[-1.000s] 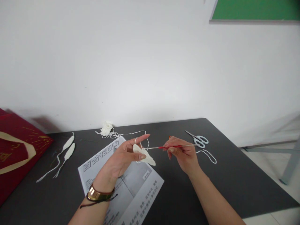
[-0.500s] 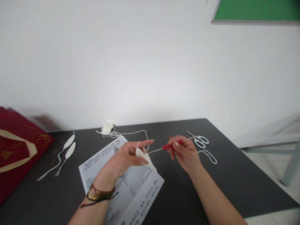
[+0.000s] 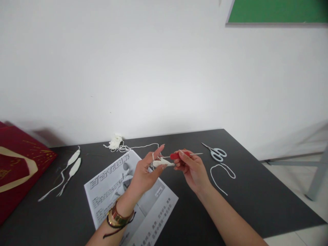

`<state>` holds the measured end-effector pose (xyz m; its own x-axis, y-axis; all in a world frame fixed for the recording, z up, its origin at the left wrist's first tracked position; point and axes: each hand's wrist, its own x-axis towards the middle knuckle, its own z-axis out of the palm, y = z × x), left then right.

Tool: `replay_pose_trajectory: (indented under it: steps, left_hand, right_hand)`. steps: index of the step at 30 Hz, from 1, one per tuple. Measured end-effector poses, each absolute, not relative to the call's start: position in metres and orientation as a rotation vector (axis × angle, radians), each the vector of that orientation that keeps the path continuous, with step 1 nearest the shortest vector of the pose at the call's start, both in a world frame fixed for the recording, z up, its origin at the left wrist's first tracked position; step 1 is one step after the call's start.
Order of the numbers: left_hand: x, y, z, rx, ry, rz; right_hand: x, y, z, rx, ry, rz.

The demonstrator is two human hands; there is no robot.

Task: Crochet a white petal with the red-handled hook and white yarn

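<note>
My left hand (image 3: 147, 172) pinches a small white crocheted piece (image 3: 162, 163) between thumb and fingers. Its index finger points up, with white yarn looped round it. In my right hand (image 3: 191, 169) is a crochet hook (image 3: 175, 156) with a red grip and metal shaft. The hook's tip reaches the upper edge of the white piece, and my right fingertips are close to the piece's right end. From the left hand the yarn runs back to a loose white yarn bundle (image 3: 115, 141) by the wall. Stitches at the hook's tip are too small to make out.
Beneath my left hand lies a printed sheet (image 3: 102, 191). Two white leaf-shaped crocheted pieces (image 3: 75, 166) with tails rest at left, beside a red gift bag (image 3: 23, 164). Scissors (image 3: 217, 153) and a cut yarn strand (image 3: 214, 179) are at right on the black table (image 3: 246, 205).
My hands have come closer together and slightly higher. The white piece has swung from hanging down to lying nearly level, its far end now near my right fingers. More of the cut strand shows.
</note>
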<state>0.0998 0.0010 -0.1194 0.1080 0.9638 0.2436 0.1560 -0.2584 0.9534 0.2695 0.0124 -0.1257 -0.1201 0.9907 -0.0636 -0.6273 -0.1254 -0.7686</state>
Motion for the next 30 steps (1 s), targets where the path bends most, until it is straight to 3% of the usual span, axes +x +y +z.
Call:
replay_pose_trajectory:
  steps: [5, 9, 13, 16, 25, 30]
  left_hand:
    - [0.105, 0.000, -0.121, 1.405, 1.146, 1.235]
    - [0.113, -0.002, -0.119, 1.108, 1.084, 1.262]
    - [0.115, -0.003, -0.116, 0.867, 0.927, 1.293]
    - [0.113, -0.003, -0.114, 0.756, 0.799, 1.290]
    - [0.094, 0.004, -0.107, 0.846, 0.795, 1.183]
    - [0.080, 0.003, -0.102, 0.924, 0.780, 1.069]
  right_hand:
    - [0.266, 0.006, -0.125, -0.787, -0.937, 1.286]
    - [0.264, -0.002, -0.131, -0.844, -1.320, 0.830]
    - [0.268, -0.004, -0.142, -0.635, -1.791, 0.348]
    - [0.271, -0.003, -0.143, -0.518, -1.910, 0.209]
    - [0.268, 0.002, -0.129, -0.659, -1.296, 0.996]
    - [0.274, 0.009, -0.127, -0.618, -1.160, 1.148]
